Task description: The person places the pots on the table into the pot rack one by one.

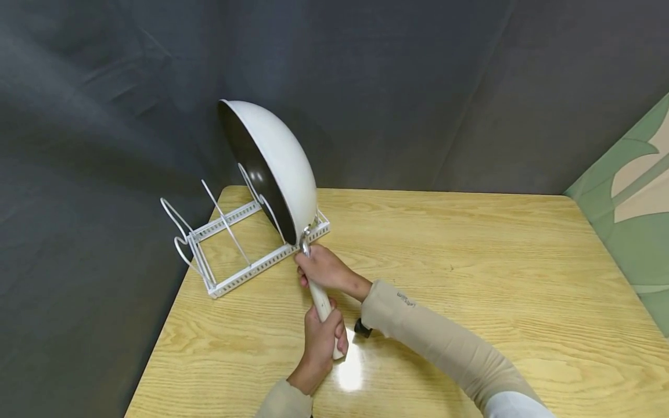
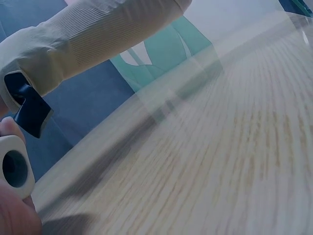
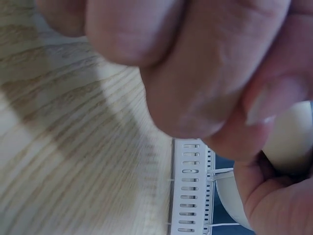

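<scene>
A wok [image 1: 284, 154], white outside and dark inside, stands on its edge in a white wire rack [image 1: 261, 264], between wire dividers at the rack's right end. Its pale handle [image 1: 320, 299] slants down toward me. My right hand [image 1: 321, 267] grips the handle near its metal joint. Lower down, my left hand [image 1: 321, 337] holds the handle close to its end. In the left wrist view the handle's hollow end [image 2: 15, 169] pokes out of the left hand. The right wrist view has the right hand's curled fingers [image 3: 195, 73] in front, with the slotted rack rail [image 3: 190, 191] beyond.
The rack sits at the back left corner of the wooden table [image 1: 470, 278], beside a dark curtain [image 1: 392, 93]. Several wire loops [image 1: 180, 232] rise at its left end. A green leaf-patterned cloth [image 1: 632, 191] hangs at the right.
</scene>
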{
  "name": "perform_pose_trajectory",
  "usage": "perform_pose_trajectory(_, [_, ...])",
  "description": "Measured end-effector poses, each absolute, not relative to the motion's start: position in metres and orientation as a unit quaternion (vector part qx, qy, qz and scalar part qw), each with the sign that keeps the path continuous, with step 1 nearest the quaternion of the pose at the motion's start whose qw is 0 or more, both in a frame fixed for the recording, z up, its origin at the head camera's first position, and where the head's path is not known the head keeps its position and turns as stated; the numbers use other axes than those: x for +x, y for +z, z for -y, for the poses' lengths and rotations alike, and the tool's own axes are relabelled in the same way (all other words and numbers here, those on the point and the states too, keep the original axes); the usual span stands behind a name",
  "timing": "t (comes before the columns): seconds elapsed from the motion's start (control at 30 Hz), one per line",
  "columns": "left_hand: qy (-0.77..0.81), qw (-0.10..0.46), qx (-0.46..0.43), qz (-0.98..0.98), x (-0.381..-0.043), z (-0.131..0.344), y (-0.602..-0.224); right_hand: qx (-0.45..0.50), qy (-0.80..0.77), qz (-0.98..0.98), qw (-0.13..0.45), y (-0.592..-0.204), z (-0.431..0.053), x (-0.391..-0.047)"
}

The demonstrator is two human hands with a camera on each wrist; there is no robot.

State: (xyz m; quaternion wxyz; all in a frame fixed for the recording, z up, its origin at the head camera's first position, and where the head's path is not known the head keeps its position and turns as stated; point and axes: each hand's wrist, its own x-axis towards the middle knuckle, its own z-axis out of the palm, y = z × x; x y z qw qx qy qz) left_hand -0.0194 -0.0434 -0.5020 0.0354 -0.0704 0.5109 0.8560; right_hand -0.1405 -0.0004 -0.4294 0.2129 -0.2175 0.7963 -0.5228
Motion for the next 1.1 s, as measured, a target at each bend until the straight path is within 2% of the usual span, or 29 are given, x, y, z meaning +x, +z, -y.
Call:
perform_pose_trajectory(0.43, [0.857,0.029,-0.077,-0.508,-0.020,0.042,-0.503,-0.197,-0.548,-0.778,0.236,-0.433,0.002,-0.141])
perform_pose_trajectory(1.1, [0.857,0.030,-0.088,-0.506,-0.019,0.040,-0.509,-0.214,-0.533,-0.783,0.239,-0.440,-0.001,-0.143])
